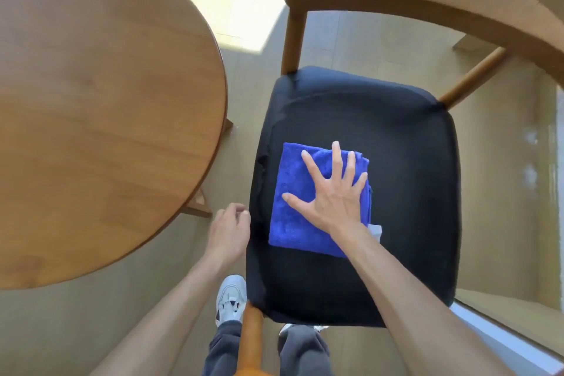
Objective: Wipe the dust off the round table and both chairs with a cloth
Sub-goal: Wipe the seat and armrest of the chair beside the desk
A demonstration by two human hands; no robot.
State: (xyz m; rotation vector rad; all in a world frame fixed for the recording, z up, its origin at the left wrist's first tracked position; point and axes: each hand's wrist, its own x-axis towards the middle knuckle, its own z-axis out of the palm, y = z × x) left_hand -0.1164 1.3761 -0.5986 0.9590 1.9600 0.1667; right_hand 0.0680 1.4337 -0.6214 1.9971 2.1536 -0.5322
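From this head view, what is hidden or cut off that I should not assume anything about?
- Second chair: not in the head view at all.
- Round wooden table: its left side and part of its top run past the frame edge, and its base is mostly hidden under the top.
- Black seat cushion: the patch under the folded blue cloth and flat right hand is covered.
- Dust: too fine to see on any surface.
- Left hand: the fingers are curled, their undersides hidden.

Right hand (332,192) flat, fingers (336,159) spread; left hand (229,229) loosely curled.
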